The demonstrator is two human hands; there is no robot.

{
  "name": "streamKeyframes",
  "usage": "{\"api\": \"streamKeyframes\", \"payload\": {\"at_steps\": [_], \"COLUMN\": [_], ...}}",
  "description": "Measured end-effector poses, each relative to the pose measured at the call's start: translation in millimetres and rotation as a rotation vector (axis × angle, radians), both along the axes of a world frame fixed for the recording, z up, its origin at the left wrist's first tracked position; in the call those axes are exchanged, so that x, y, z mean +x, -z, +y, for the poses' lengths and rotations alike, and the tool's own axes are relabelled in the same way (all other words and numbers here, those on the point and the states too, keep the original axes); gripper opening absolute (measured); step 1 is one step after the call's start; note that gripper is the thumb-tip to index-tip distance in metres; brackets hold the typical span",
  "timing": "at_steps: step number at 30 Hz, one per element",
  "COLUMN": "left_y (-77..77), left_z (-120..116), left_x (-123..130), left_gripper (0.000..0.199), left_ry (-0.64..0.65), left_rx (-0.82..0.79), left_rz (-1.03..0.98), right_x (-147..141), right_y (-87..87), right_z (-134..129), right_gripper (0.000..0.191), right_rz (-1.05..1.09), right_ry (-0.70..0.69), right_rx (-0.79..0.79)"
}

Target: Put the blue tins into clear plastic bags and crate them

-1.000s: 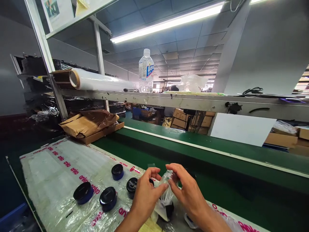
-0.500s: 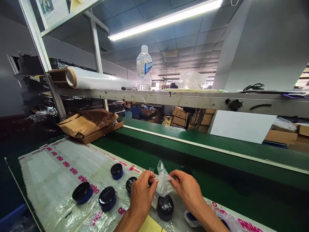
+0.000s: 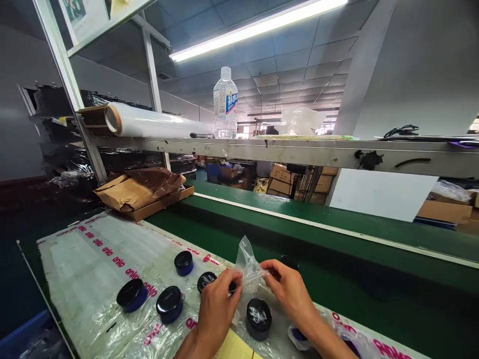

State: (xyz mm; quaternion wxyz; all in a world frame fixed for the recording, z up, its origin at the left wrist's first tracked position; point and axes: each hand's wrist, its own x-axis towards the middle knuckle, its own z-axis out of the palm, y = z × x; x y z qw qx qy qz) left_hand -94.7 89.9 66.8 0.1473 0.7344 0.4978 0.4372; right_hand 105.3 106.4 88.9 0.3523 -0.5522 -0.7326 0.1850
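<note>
Hands pinching clear bag, round black piece behind, partly hidden

Left hand: bare, with slim fingers and a smooth, rounded back.
Left wrist: uncovered, narrower than the hand.
Left forearm: bare, cut off by the lower edge of view.
Right hand: bare, with slim fingers and softly rounded knuckles.
Right wrist: uncovered, slender.
Right forearm: bare as far as the lower edge.
Fingernails: too small to make out clearly.
</note>
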Motion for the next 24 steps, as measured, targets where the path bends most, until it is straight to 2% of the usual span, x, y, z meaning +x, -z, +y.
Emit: {"api": "streamKeyframes", "payload": {"at_steps": [3,7,11,16,21,24], "left_y": [8.6,22.0,28.1,32.2,44.2,49.1], "left_z": [-1.4,-8.3,-18.1,-23.1,-21.2,-18.9], "left_x": [-0.5,1.1,-2.1,-9.5,-13.7,-13.5], "left_gripper": [0.025,0.027,0.026,0.028,0.022,0.028], "left_ry": [0.035,0.061,0.099,0.155,0.237,0.246], "left_rx": [0.064,0.093,0.122,0.219,0.374,0.433], "left_rz": [0.110,0.240,0.315,0.363,0.384,0.408], "right_x": [2.8,8.9,13.8,16.4,23.6,24.1], "right_y": [4.2,13.7,21.1,37.6,59.5,71.8], "right_z": [-7.2,-18.5,-27.4,-38.0,-45.8,-43.9], "right_gripper": [0.027,0.023,0.024,0.023,0.023,0.023], "right_rz": [-0.180,-0.406,-0.530,-0.579,-0.519,-0.504], "right_ry": [-0.015,-0.029,-0.094,-0.114,-0.118,-0.113], "right_rx": [0.103,0.167,0.236,0.363,0.491,0.550]}}
